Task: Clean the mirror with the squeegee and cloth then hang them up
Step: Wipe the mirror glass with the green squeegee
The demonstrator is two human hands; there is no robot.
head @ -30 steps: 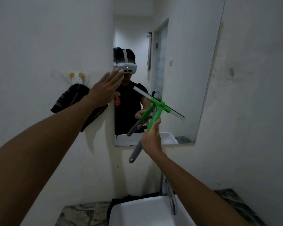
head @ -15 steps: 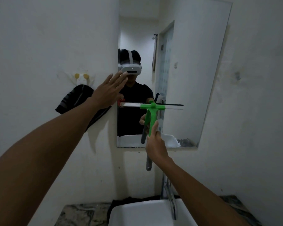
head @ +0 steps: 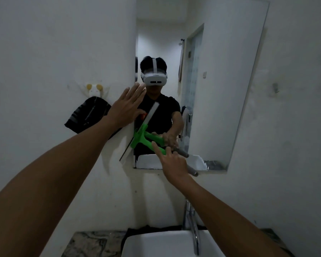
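I am running the squeegee (head: 140, 138) along the mirror (head: 220, 86) lower left edge, right hand (head: 171, 161) clamping its handle, left hand (head: 125, 108) spread flat; next I am judging another overlapping pass is needed

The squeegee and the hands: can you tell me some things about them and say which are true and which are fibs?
1. The right hand holds the green squeegee. True.
2. The left hand is a closed fist. False: it is open and flat at the mirror's left edge.
3. The dark cloth hangs from a wall hook. True.
4. The squeegee blade lies level. False: it is tilted steeply.
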